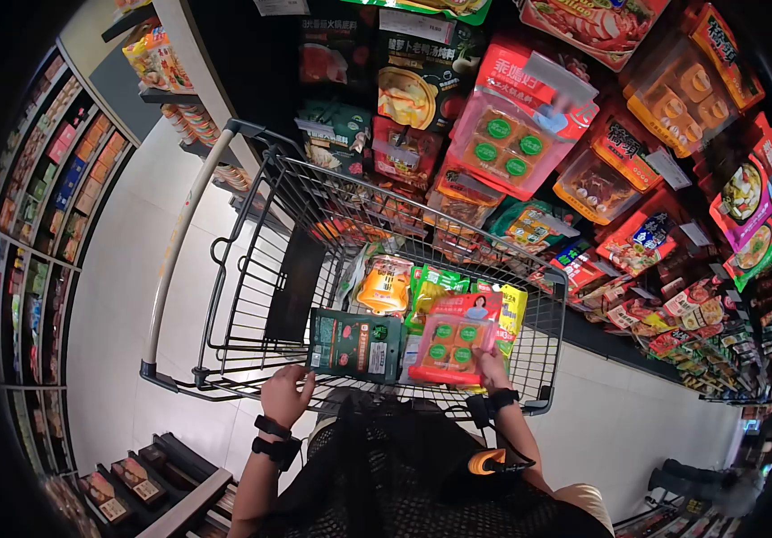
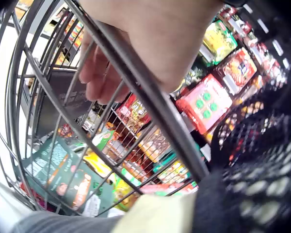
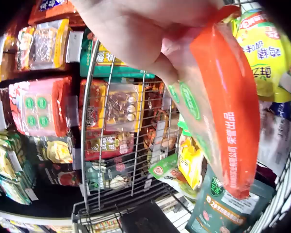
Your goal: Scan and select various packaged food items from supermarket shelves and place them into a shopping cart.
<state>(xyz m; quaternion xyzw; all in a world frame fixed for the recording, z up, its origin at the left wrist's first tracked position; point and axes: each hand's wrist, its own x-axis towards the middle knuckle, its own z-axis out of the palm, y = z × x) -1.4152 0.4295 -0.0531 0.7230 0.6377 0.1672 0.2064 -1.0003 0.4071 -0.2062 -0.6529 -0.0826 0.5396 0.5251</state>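
My right hand (image 1: 493, 369) pinches the right edge of a red packet of hotpot base (image 1: 451, 345) with round green labels. In the right wrist view the packet's red side (image 3: 231, 111) faces the camera, tilted over the other packets. My left hand (image 1: 287, 393) is at the cart's near rim, its fingers (image 2: 98, 80) loosely bent and holding nothing. Close by it, inside the cart, lies a dark green pouch (image 1: 356, 346). Yellow-orange (image 1: 386, 285) and green packets (image 1: 438, 289) lie behind, and a yellow bag (image 1: 513, 309) sits at the right.
The black wire shopping cart (image 1: 260, 224) stands before me, its pale handle (image 1: 175, 224) to the left. Close beyond it, shelves hold hanging food packets, including a matching red one (image 1: 520, 121). Stocked shelves (image 1: 58, 161) line the far left, across the tiled floor (image 1: 121, 296).
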